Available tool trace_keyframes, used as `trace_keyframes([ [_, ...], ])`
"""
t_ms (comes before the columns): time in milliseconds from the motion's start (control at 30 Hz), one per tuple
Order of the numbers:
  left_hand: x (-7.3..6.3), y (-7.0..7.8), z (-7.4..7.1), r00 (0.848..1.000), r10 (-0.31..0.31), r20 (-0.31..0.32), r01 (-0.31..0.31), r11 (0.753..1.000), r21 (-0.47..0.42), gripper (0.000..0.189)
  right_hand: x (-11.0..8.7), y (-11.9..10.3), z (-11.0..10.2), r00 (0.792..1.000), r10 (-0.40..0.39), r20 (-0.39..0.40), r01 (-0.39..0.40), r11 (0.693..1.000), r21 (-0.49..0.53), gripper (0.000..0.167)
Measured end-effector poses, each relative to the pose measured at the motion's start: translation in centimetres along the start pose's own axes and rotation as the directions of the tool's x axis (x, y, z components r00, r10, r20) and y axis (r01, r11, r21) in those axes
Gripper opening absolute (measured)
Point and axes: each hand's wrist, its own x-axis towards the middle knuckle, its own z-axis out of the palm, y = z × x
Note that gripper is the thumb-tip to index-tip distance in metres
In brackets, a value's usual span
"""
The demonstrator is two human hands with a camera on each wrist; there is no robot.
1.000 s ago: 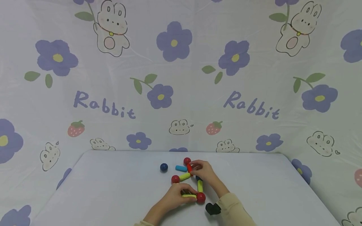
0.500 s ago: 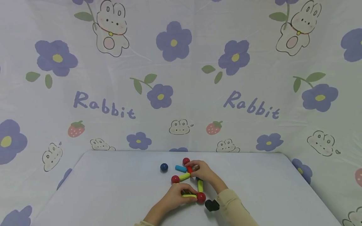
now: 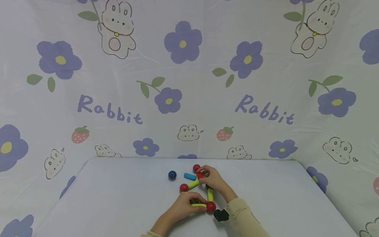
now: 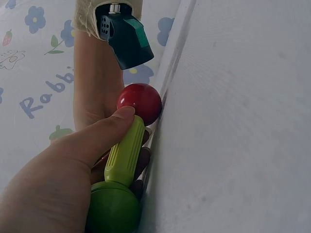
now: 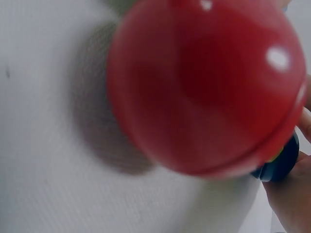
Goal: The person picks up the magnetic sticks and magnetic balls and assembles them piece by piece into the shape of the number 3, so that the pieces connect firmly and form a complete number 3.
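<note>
My left hand (image 3: 184, 205) grips a yellow-green ribbed rod (image 4: 125, 150), its thumb lying along the rod. A red ball (image 4: 141, 103) sits at one end of that rod and a green ball (image 4: 112, 206) at the other. From the red ball a second yellow-green rod (image 3: 210, 195) runs back to a dark blue ball (image 3: 208, 186), partly hidden under my right hand (image 3: 214, 177). That hand pinches a short red rod (image 3: 200, 175), with another red ball (image 3: 196, 168) at its far end. In the right wrist view, a red ball (image 5: 204, 82) fills most of the picture.
Left of the right hand lie a light blue rod (image 3: 189, 176) and a loose dark blue ball (image 3: 172, 175). Another yellow-green rod (image 3: 193, 184) with a red ball (image 3: 184, 187) lies between the hands. A patterned cloth hangs behind the white table (image 3: 118, 184).
The red rod and its far red ball shift slightly left, then back right, in my right hand's fingers. My left hand keeps its grip in the same spot.
</note>
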Motion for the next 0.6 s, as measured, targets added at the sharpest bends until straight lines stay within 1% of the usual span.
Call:
trace_keyframes([
  [133,0.05,0.03,0.02,1.0,0.01,0.001,-0.01,1.0,0.006,0.019,0.21,0.15,0.05,1.0,-0.021,-0.01,0.021,0.999,0.024,0.028],
  [233,0.07,0.02,0.04,1.0,0.007,-0.001,-0.007,1.0,0.014,0.019,0.27,0.18,0.08,0.998,-0.012,-0.054,0.015,0.998,0.063,0.025],
  [267,0.07,0.03,0.04,1.0,0.008,-0.002,-0.008,1.0,0.018,0.019,0.26,0.19,0.09,0.997,-0.002,-0.072,0.008,0.997,0.082,0.024],
  [433,0.05,0.06,0.06,1.0,0.012,-0.007,-0.012,0.999,0.03,0.018,0.07,0.39,0.01,0.987,0.03,-0.155,-0.013,0.994,0.113,0.022],
  [600,-0.03,0.09,0.07,1.0,0.0,-0.009,0.0,1.0,0.02,0.019,-0.06,0.59,-0.24,0.978,0.083,-0.193,-0.056,0.988,0.145,0.021],
])
